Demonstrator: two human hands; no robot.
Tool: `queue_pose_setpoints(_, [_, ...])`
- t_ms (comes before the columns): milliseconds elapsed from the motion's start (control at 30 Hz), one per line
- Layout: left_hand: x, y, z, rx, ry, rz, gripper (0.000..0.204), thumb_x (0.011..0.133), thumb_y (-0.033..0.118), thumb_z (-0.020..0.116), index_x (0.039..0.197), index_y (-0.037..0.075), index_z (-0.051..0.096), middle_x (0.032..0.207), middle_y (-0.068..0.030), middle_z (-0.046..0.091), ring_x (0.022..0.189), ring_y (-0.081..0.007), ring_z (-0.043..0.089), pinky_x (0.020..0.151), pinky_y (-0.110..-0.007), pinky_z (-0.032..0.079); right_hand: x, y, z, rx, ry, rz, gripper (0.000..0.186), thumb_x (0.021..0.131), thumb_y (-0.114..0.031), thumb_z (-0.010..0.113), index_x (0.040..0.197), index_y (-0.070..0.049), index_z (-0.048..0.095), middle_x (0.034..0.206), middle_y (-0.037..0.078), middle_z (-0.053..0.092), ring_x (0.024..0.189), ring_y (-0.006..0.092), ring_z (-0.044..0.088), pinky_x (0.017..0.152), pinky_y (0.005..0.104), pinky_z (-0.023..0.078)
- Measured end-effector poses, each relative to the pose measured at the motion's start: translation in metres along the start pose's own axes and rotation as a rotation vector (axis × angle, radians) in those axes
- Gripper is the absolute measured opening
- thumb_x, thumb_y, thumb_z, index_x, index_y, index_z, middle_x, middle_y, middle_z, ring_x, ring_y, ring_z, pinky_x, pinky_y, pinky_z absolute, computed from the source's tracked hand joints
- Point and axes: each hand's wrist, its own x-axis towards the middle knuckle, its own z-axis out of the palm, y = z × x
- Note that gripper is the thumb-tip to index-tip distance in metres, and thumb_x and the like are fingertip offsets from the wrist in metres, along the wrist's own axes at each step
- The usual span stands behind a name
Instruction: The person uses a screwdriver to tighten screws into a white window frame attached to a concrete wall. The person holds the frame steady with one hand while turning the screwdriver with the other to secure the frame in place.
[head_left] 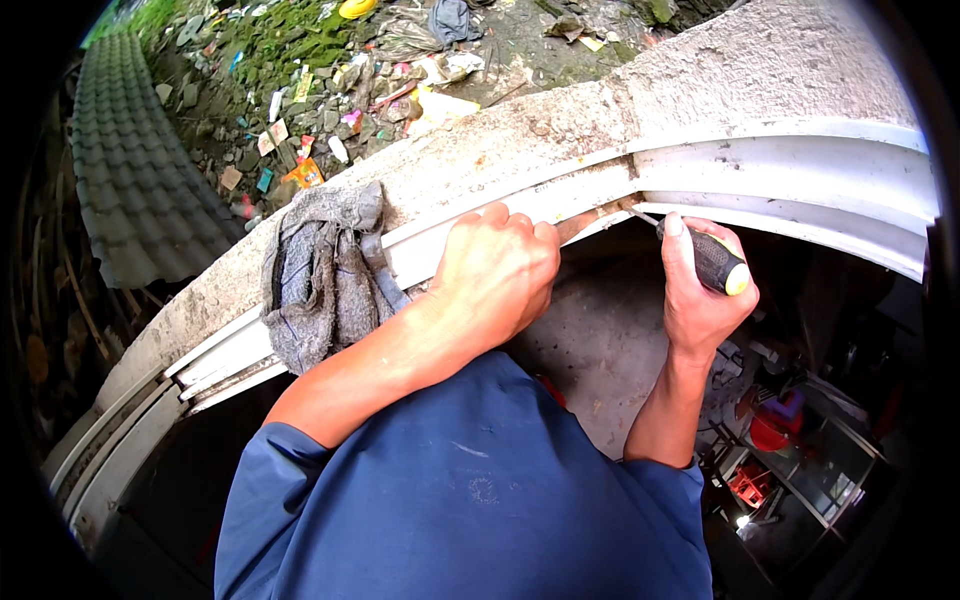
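A white window frame with sliding tracks curves across the view, dirty brown around its corner joint. My right hand grips a screwdriver with a black and yellow handle. Its thin shaft points left, and the tip meets the grimy track by the joint. My left hand is closed over the lower rail, left of the screwdriver tip, knuckles up; its fingertips are hidden. Beside that wrist, a grey rag hangs draped over the frame and the ledge.
Beyond the frame runs a rough concrete ledge. Outside, litter lies on mossy, rocky ground, with a tiled roof at the left. Inside, at lower right, a red container and other clutter stand around a glass-topped piece.
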Motion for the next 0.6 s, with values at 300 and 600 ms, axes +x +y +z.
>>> queue_pose_setpoints(300, [0.01,0.003,0.012,0.008,0.037,0.017,0.02,0.087,0.015,0.071,0.072,0.006,0.06,0.063,-0.0107,0.059,0.062,-0.0304,0.06,0.058,-0.044,0.05,0.002,-0.004,0.001,0.024,-0.006,0.1,0.019,0.083,-0.004,0.087,0.09,0.004,0.073,0.074,0.004,0.071,0.068,0.0068,0.064,0.066,0.0237,0.054])
queue_pose_setpoints(600, [0.012,0.003,0.02,-0.1,0.092,0.003,0.021,0.086,0.014,0.072,0.072,0.006,0.059,0.064,-0.012,0.059,0.063,-0.0321,0.06,0.058,-0.045,0.05,-0.005,-0.005,0.004,0.057,0.034,0.151,0.019,0.083,-0.005,0.088,0.089,0.004,0.072,0.074,0.003,0.071,0.067,0.0067,0.064,0.066,0.0235,0.054])
